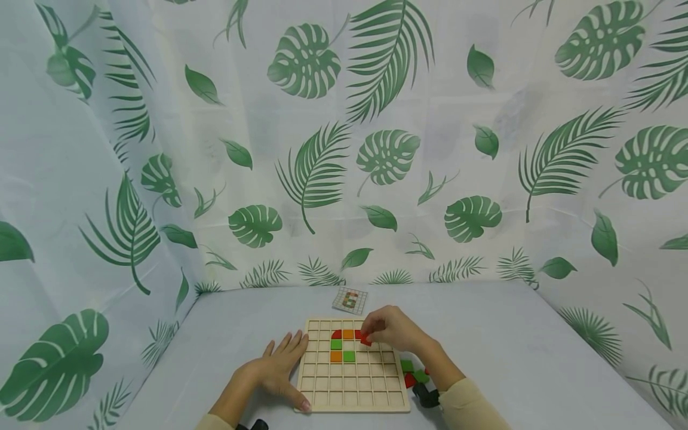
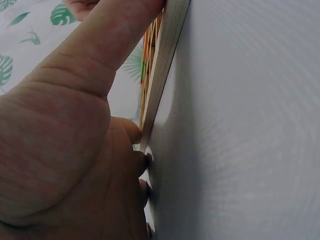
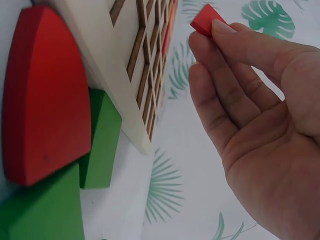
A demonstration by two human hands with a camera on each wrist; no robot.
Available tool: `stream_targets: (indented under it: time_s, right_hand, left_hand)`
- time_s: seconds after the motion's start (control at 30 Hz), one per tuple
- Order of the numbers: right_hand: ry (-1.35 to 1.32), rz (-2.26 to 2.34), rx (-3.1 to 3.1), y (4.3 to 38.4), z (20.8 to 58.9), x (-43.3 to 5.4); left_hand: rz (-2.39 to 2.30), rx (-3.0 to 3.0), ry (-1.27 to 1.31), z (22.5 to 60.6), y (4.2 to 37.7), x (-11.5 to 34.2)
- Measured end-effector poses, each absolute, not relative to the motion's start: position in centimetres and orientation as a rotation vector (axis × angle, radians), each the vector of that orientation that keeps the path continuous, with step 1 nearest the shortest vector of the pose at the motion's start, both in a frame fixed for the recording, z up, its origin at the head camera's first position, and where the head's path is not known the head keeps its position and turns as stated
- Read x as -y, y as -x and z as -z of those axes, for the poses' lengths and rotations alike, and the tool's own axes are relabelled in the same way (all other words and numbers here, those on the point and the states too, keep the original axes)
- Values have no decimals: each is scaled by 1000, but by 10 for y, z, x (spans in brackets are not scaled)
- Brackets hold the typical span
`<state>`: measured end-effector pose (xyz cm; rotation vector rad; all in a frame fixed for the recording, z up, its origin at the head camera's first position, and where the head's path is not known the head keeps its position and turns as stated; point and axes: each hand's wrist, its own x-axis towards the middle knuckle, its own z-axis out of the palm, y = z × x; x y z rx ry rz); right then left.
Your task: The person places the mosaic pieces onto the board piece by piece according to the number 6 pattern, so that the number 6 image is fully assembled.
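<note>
A wooden grid board [image 1: 355,383] lies on the table. Toward its far side sit a red rounded tile [image 1: 336,334], an orange tile [image 1: 348,334] and another red one, partly behind the fingers. Below them are a green tile [image 1: 335,344], a second orange tile [image 1: 335,356] and a second green tile [image 1: 349,356]. Between thumb and fingertips my right hand [image 1: 395,329] pinches a small red tile [image 3: 206,20], held above the grid's upper right part. My left hand [image 1: 279,371] rests with fingers spread along the board's left edge, its thumb touching the near left corner.
A small card [image 1: 350,300] with a coloured grid pattern lies beyond the board. Loose tiles, among them a red rounded piece [image 3: 47,100] and a green piece [image 3: 104,142], lie beside the board's right edge, under the right forearm. A leaf-patterned curtain [image 1: 333,197] hangs behind the table.
</note>
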<state>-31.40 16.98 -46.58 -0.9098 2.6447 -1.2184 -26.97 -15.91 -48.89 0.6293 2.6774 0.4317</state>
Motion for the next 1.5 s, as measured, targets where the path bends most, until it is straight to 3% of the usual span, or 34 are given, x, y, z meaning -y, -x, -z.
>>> stream_targets:
  time_s: [1.5]
  right_hand:
    - [998,973,-2614,308,478,-155]
  left_hand:
    - [-427,-2680,-628,486,268,159]
